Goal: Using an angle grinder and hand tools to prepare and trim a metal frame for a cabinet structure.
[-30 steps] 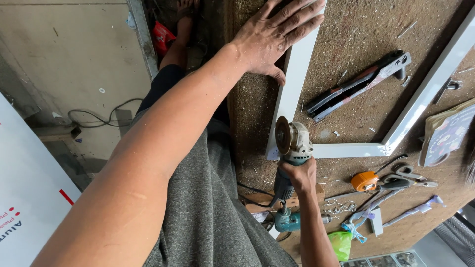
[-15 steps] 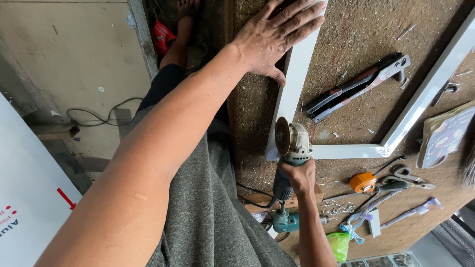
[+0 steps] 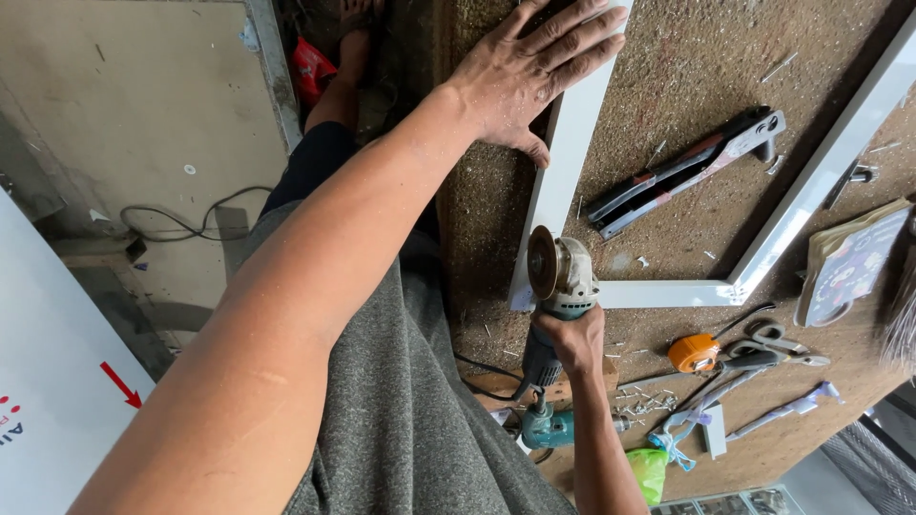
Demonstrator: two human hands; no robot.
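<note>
My left hand (image 3: 520,81) lies flat, fingers spread, on one bar of a white metal frame (image 3: 572,153) that rests on a chipboard workbench (image 3: 687,57). Lower down, my right hand (image 3: 572,339) grips the body of a teal and grey angle grinder (image 3: 563,272). The grinder's disc stands on edge at the frame's near corner, where two white bars meet. Whether the disc touches the metal cannot be made out.
A black and red hand riveter (image 3: 687,172) lies inside the frame. An orange tape measure (image 3: 692,353), scissors (image 3: 778,341), loose screws and a teal power tool (image 3: 549,429) sit along the bench edge. A cable (image 3: 191,224) trails on the concrete floor at left.
Both hands and the grinder stay in nearly the same place; only the view has shifted very slightly.
</note>
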